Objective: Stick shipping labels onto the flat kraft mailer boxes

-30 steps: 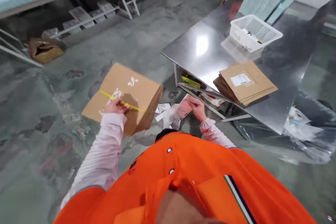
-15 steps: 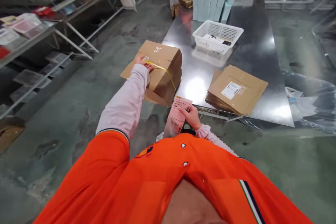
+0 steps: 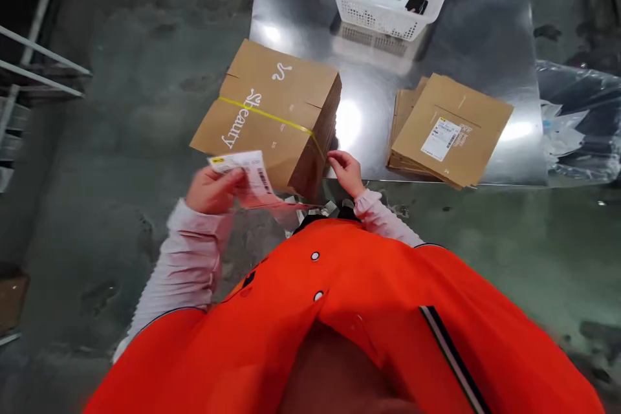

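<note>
The left hand (image 3: 213, 189) is closed on a printed slip (image 3: 248, 171), pinching its near edge between thumb and fingers. The slip is white and pink, carries a barcode, and looks blurred. It is in the air directly in front of this hand, before the near side of a bundle of flattened cardboard boxes (image 3: 276, 94). The bundle lies just ahead of both hands, on the near left corner of a steel table (image 3: 485, 45), and its left part reaches out past the table edge. A yellow strap (image 3: 264, 114) runs across its top and down its right side, and white letters are printed on the top carton. The right hand (image 3: 345, 171) holds nothing. Its fingers are loosely curled and half open, just beside the near right corner of the bundle, and it is not possible to tell if they touch the cardboard. To the right of this hand, a stack of flat cartons (image 3: 466, 110) with a white label (image 3: 441, 138) lies on the table, apart from the bundle. Beyond both hands, at the far side of the table, a white plastic basket (image 3: 383, 19) stands with some small items inside. Far to the right of the right hand, clear plastic bags (image 3: 577, 136) lie off the table. Both arms are in pale pink sleeves (image 3: 189, 259), below them is an orange garment (image 3: 339, 310).
</note>
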The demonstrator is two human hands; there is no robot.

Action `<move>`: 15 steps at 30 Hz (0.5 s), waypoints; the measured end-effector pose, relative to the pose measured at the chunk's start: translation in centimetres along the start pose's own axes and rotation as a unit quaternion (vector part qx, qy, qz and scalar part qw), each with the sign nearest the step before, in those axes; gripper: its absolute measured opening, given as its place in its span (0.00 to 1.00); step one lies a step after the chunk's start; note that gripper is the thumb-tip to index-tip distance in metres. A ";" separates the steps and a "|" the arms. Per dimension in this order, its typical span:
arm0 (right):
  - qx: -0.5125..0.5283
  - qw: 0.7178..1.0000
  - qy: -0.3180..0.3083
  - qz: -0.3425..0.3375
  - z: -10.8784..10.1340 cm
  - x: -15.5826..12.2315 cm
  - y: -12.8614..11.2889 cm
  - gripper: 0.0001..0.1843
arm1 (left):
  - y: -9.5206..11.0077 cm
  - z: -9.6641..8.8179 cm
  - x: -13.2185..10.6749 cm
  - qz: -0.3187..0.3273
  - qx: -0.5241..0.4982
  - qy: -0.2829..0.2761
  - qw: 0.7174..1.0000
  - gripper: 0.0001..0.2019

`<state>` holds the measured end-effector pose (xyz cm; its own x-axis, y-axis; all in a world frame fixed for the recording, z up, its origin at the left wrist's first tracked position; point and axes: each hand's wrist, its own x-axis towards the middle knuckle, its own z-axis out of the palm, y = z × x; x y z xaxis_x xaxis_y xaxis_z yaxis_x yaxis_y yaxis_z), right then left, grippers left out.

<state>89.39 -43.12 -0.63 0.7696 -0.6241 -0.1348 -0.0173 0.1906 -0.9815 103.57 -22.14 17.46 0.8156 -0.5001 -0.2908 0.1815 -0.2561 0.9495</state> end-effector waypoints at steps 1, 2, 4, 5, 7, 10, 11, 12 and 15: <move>-0.023 0.999 0.041 0.009 0.3 0.8 1.5 0.15 | 0.7 -1.5 1.2 0.013 -0.009 0.001 1.000 0.30; -0.049 0.997 0.062 0.013 0.6 1.4 2.9 0.15 | 1.5 -2.6 2.6 0.033 -0.001 -0.012 0.999 0.31; -0.094 0.993 0.071 0.002 1.4 2.2 4.8 0.15 | 3.0 -3.7 6.0 0.081 0.052 -0.065 0.993 0.33; -0.114 0.991 0.072 -0.014 1.7 2.4 5.4 0.14 | 3.4 -3.5 7.9 0.108 0.091 -0.095 0.985 0.33; -0.151 0.985 0.064 -0.046 1.8 2.6 5.8 0.12 | 3.6 -2.1 11.6 0.164 0.176 -0.149 0.959 0.31; -0.231 0.972 0.009 -0.044 1.2 2.8 5.0 0.08 | 2.5 1.0 15.8 0.237 0.267 -0.190 0.915 0.20; -0.263 0.964 -0.015 -0.032 1.0 3.0 4.6 0.08 | 2.1 1.8 16.7 0.246 0.282 -0.188 0.908 0.17; -0.301 0.953 -0.041 -0.007 0.9 3.2 4.2 0.08 | 1.6 2.3 17.3 0.262 0.294 -0.164 0.905 0.13; -0.357 0.934 -0.024 -0.025 0.9 4.5 3.6 0.12 | 0.4 2.8 18.3 0.321 0.346 -0.195 0.860 0.13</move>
<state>93.42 -44.55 -4.61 0.8085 -0.5807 -0.0960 -0.3873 -0.4020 -0.8297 117.01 -33.70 12.16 0.3551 -0.9270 0.1205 -0.7172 -0.1875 0.6711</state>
